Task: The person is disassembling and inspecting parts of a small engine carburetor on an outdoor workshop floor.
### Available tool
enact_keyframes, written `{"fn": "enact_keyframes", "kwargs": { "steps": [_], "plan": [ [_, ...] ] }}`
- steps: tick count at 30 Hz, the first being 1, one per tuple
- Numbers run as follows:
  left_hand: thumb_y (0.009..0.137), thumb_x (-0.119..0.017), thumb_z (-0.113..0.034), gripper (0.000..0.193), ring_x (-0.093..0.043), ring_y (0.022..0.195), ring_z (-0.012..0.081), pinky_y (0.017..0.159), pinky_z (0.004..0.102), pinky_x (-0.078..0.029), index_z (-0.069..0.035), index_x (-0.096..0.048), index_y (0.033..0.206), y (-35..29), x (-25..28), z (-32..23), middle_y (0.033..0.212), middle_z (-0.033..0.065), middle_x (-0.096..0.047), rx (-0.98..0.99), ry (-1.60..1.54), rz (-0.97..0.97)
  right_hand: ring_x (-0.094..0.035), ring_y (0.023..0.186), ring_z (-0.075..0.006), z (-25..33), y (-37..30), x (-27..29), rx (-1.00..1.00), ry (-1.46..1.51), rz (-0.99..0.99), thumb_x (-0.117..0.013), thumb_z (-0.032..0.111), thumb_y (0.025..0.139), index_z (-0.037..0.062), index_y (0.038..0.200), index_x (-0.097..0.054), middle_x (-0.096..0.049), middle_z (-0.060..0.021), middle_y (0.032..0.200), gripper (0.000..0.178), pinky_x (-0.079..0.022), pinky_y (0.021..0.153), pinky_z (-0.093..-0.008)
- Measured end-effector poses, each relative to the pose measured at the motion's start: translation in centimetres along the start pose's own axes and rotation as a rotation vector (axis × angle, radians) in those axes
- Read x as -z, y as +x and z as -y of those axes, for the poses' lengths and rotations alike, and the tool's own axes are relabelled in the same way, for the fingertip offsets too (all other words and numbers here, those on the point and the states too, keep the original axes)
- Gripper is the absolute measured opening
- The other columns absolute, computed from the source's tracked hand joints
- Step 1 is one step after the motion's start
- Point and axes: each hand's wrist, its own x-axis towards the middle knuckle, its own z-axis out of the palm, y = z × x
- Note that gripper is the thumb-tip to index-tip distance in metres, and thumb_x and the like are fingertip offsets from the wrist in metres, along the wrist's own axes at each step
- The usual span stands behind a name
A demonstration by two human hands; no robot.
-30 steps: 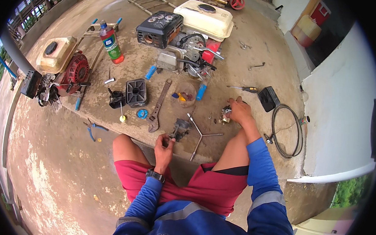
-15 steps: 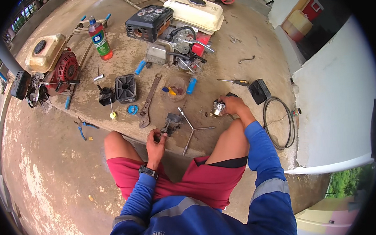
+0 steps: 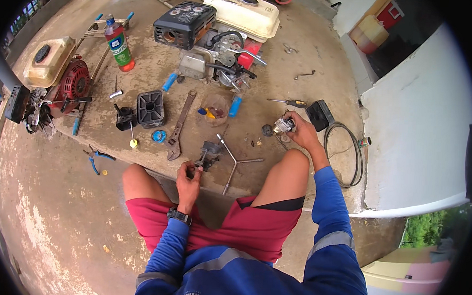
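My right hand (image 3: pixel 304 134) is closed on a small silvery carburetor (image 3: pixel 284 125), held just over the concrete beyond my right knee. Beside it lies a dark round piece (image 3: pixel 267 130). Between my knees, my left hand (image 3: pixel 188 180) pinches the near end of a dark engine part (image 3: pixel 210 149) with a thin metal piece on it; the fingers partly hide it. A three-armed socket wrench (image 3: pixel 236 161) lies to the right of that part. On its left rests a large rusty adjustable wrench (image 3: pixel 181 128).
A small engine with a cream tank (image 3: pixel 240 9) stands ahead; a red engine (image 3: pixel 75 83) sits at left. Nearby are a bottle of red liquid (image 3: pixel 118 45), a black filter housing (image 3: pixel 150 109), a clear tub (image 3: pixel 215 108), a screwdriver (image 3: pixel 294 103), a coiled cable (image 3: pixel 359 154) and blue-handled pliers (image 3: pixel 97 159).
My right hand has turned the carburetor and shifted it slightly up and right. The dark round piece beside it has come into sight. My left hand keeps its pinch; the whole view has shifted a little.
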Motion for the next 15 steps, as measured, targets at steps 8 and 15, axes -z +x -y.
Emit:
{"fn": "enact_keyframes", "kwargs": {
  "steps": [8,15],
  "plan": [
    [0.091,-0.08,-0.017,0.031,-0.06,0.089,0.0244,0.085,0.0373,-0.051,-0.003,-0.065,0.114,0.0,0.0,0.0,0.097,0.0108,-0.064,0.022,0.01,0.006,-0.069,0.108,-0.0372,-0.4,-2.4,1.6,0.173,-0.106,-0.492,-0.085,0.001,0.071,0.0119,0.121,-0.056,-0.07,-0.0134,0.124,0.059,-0.057,0.087,-0.0424],
    [0.093,-0.077,-0.015,0.028,-0.057,0.085,0.0171,0.081,0.0324,-0.05,-0.002,-0.064,0.113,-0.2,-0.1,-0.6,0.093,0.0063,-0.062,-0.056,0.041,-0.02,-0.071,0.103,-0.0366,0.1,-3.9,2.2,0.215,-0.08,-0.665,-0.083,-0.003,0.069,0.0096,0.114,-0.054,-0.072,-0.0146,0.119,0.055,-0.058,0.079,-0.0402]
  ]
}}
